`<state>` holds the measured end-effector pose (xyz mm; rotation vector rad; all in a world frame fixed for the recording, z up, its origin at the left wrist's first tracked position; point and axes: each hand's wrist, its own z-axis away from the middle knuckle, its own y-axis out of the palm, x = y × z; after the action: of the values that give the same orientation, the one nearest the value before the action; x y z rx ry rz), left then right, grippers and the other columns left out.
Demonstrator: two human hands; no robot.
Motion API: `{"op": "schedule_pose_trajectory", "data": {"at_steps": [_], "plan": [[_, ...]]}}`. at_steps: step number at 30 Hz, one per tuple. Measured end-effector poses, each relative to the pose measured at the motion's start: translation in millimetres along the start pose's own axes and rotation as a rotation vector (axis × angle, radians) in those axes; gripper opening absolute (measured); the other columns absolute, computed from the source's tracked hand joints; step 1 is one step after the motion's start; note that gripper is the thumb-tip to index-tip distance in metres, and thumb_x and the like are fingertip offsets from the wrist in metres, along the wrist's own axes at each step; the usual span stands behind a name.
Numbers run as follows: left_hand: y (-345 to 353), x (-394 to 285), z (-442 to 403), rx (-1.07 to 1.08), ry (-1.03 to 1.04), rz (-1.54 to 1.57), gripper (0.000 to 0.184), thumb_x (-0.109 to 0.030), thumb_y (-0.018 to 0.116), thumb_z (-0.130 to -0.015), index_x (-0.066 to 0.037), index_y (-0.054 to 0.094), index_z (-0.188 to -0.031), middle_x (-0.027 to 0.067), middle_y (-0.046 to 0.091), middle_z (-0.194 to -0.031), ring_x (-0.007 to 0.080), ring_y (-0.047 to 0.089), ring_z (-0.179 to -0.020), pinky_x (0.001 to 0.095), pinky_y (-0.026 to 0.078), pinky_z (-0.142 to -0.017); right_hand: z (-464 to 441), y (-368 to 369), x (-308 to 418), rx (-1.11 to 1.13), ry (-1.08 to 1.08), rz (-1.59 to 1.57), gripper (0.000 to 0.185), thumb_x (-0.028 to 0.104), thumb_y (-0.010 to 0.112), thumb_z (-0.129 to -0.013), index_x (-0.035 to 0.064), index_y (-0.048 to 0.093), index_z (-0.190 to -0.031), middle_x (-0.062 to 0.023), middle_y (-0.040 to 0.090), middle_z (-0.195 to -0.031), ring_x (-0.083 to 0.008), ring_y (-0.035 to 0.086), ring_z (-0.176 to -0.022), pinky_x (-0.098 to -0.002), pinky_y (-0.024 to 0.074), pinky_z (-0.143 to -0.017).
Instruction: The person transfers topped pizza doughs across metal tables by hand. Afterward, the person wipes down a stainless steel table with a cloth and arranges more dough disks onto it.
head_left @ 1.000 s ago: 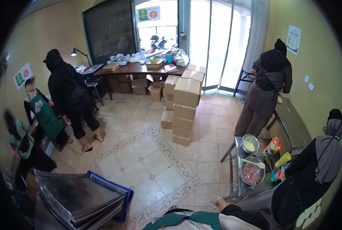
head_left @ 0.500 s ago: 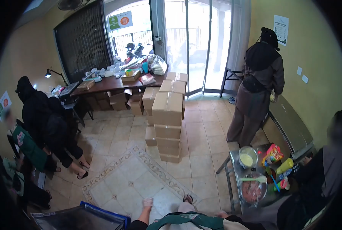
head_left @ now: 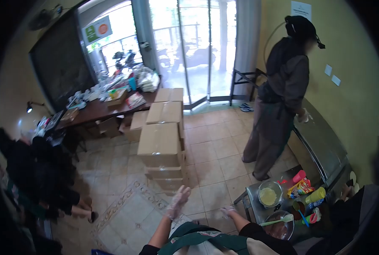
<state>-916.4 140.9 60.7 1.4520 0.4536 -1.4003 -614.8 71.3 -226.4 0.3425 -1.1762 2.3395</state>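
Note:
My left hand (head_left: 179,203) is raised in front of me in a clear plastic glove, fingers stretched out and nothing in it. My right hand (head_left: 229,211), also gloved, is held out near the left edge of a metal table (head_left: 252,196), with its fingers apart and no object in it. Closest to that hand on the table are a clear bowl (head_left: 276,231) of pinkish mixture with a pale green spatula (head_left: 278,220) across its rim, and a clear bowl (head_left: 268,196) of pale yellow mixture.
A colourful packet (head_left: 301,188), a yellow cup (head_left: 316,195) and a pink cup (head_left: 299,176) stand on the metal table. Stacked cardboard boxes (head_left: 159,144) rise ahead. One person (head_left: 278,97) stands at the right counter; others are at the left and right edges.
Both my hands have come up and forward into fuller view. The camera view has shifted right. The person ahead on the right has turned rightward, and a pink cup now shows on the table.

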Motion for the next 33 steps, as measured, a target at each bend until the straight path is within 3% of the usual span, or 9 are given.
{"op": "schedule_pose_trajectory", "data": {"at_steps": [2,6,12,13,15,17,20,26,33], "plan": [[-12.8,-27.1,-27.2,0.048,0.113,0.19,0.073,-0.048,0.048,-0.086,-0.008,0.02,-0.14,0.0148,0.034,-0.14,0.0236,0.039,-0.124,0.0373,0.028,-0.104,-16.6,-29.2,37.4,0.014,-0.057,-0.12,0.047,0.045,0.044,-0.084,0.0136,0.058,-0.116,-0.012,0.062,-0.107,-0.0293,0.057,-0.102,-0.0393,0.0429,-0.088],[-19.7,-88.1,-86.2,0.118,0.27,0.229,0.074,-0.053,0.045,-0.086,-0.005,0.025,-0.138,0.0188,0.034,-0.138,0.0291,0.043,-0.12,0.0395,0.032,-0.102,-47.8,-59.4,52.3,0.082,-0.092,-0.071,0.047,0.046,0.047,-0.082,0.0138,0.06,-0.113,-0.0126,0.062,-0.107,-0.0294,0.057,-0.102,-0.0405,0.0439,-0.087],[-24.3,-142.3,-200.0,0.086,0.302,0.263,0.065,-0.047,0.042,-0.089,-0.003,0.028,-0.136,0.0221,0.036,-0.136,0.0319,0.044,-0.118,0.0421,0.032,-0.102,-97.4,-110.3,-12.8,0.179,0.157,0.078,0.05,0.049,0.051,-0.079,0.0097,0.063,-0.108,-0.0123,0.061,-0.11,-0.0308,0.057,-0.104,-0.0413,0.0435,-0.088],[-23.6,-148.6,-221.9,0.094,0.304,0.264,0.065,-0.047,0.042,-0.089,-0.003,0.028,-0.136,0.0221,0.036,-0.136,0.0319,0.044,-0.118,0.0421,0.032,-0.102,-136.3,-74.7,-73.8,0.172,0.16,0.077,0.05,0.049,0.051,-0.079,0.0097,0.063,-0.108,-0.0123,0.061,-0.11,-0.0308,0.057,-0.104,-0.0413,0.0435,-0.088],[-16.6,-155.7,-257.0,0.152,0.258,0.262,0.061,-0.043,0.041,-0.091,-0.003,0.03,-0.135,0.0224,0.037,-0.134,0.0322,0.043,-0.119,0.0422,0.032,-0.102,-234.8,-56.9,-141.0,0.103,0.242,0.105,0.05,0.048,0.052,-0.079,0.0079,0.063,-0.107,-0.0127,0.061,-0.111,-0.0304,0.056,-0.105,-0.0406,0.0439,-0.088],[-3.8,-158.4,-285.9,0.14,0.215,0.305,0.056,-0.04,0.044,-0.091,-0.002,0.035,-0.131,0.022,0.041,-0.13,0.032,0.046,-0.116,0.0418,0.035,-0.1,-192.2,-155.9,-71.1,-0.111,0.475,-0.226,0.046,0.046,0.051,-0.081,0.0107,0.063,-0.108,-0.0123,0.06,-0.112,-0.0297,0.056,-0.106,-0.0393,0.0437,-0.089],[10.5,-157.8,-334.3,0.03,0.003,0.415,0.048,-0.034,0.053,-0.088,0.0,0.043,-0.121,0.0206,0.048,-0.123,0.0307,0.051,-0.108,0.0407,0.041,-0.095,-186.9,-227.2,-36.0,-0.228,0.445,-0.436,0.04,0.041,0.051,-0.083,0.0125,0.062,-0.109,-0.0125,0.058,-0.116,-0.03,0.055,-0.107,-0.0392,0.043,-0.09],[19.7,-145.9,-435.1,-0.052,-0.072,0.366,0.045,-0.032,0.05,-0.089,0.0,0.044,-0.12,0.0189,0.053,-0.119,0.03,0.053,-0.105,0.0405,0.043,-0.093,-248.5,-279.1,-49.2,-0.035,0.364,-0.318,0.043,0.045,0.05,-0.082,0.016,0.062,-0.111,-0.0108,0.06,-0.113,-0.0281,0.055,-0.106,-0.037,0.042,-0.091],[35.3,-155.3,-595.3,-0.187,-0.167,0.22,0.047,-0.033,0.051,-0.089,-0.001,0.044,-0.122,0.0166,0.053,-0.119,0.0281,0.054,-0.105,0.0365,0.044,-0.092,-368.7,-384.0,-99.4,-0.068,0.356,-0.38,0.042,0.046,0.048,-0.082,0.0157,0.063,-0.108,-0.0112,0.062,-0.108,-0.029,0.057,-0.103,-0.0383,0.0433,-0.088]]}}
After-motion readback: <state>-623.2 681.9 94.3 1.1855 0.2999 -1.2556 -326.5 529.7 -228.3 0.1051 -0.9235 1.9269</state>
